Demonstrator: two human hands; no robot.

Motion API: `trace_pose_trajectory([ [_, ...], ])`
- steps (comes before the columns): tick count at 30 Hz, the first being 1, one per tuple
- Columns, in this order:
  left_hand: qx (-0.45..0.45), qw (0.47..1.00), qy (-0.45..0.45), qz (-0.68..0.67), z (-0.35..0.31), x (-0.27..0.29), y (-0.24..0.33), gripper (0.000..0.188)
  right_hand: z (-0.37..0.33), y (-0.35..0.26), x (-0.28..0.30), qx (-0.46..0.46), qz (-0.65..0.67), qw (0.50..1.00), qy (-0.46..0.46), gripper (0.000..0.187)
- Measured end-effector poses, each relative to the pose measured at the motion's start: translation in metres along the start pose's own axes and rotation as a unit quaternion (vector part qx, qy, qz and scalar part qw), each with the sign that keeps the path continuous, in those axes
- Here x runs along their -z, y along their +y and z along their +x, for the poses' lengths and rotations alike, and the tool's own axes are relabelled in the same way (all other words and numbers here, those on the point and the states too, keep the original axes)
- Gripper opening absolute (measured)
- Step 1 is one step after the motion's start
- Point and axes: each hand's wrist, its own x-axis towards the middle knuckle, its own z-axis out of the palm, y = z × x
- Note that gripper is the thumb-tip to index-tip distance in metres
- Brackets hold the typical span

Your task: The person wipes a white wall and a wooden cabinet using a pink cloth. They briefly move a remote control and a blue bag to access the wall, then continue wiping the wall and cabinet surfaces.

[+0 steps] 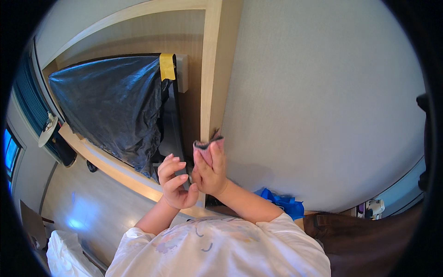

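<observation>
My right hand [211, 175] is closed on a pink cloth [206, 154] with a dark edge. It presses the cloth to the lower part of a pale wooden post [211, 83]. My left hand [174, 183] is just beside it, holding nothing, its fingers spread and slightly curled. Behind the left hand stands a large flat screen, mostly wrapped in a black plastic sheet [115, 101]. A strip of yellow tape [167, 67] fixes the sheet at the screen's upper corner.
A plain grey wall [323, 92] spans the right side. Low against it lies a blue bag [286, 203]. Brown fabric [364, 240] fills the lower right. At left are a small round white table [48, 132], a teal curtain [32, 97] and a white bag [67, 254].
</observation>
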Motion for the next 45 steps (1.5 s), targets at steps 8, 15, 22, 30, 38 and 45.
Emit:
trace_pose_trajectory([
  [8, -0.01, 0.999, 0.004, -0.037, 0.0, -0.01, -0.001, 0.042, 0.059, 0.016, 0.001, -0.03, -0.004, 1.0, -0.005, 0.062],
  [15, 0.023, 0.999, 0.012, -0.026, -0.02, -0.014, -0.004, 0.041, -0.026, 0.014, -0.006, 0.001, -0.015, 1.0, -0.009, 0.058],
  [22, 0.036, 0.999, -0.02, -0.011, -0.045, -0.031, 0.003, 0.042, -0.158, 0.014, -0.021, -0.063, 0.144, 0.987, -0.021, 0.059],
  [30, 0.001, 0.999, -0.034, -0.019, -0.054, -0.032, 0.014, 0.039, -0.022, 0.043, -0.004, -0.014, 0.23, 0.973, 0.034, 0.056],
  [38, -0.023, 0.995, -0.088, -0.04, -0.065, -0.045, 0.016, 0.035, -0.025, 0.07, -0.01, -0.139, 0.171, 0.974, 0.044, 0.057],
  [45, -0.074, 0.992, -0.097, 0.008, -0.08, -0.063, 0.006, 0.035, -0.151, 0.03, -0.015, -0.298, 0.115, 0.947, 0.028, 0.055],
])
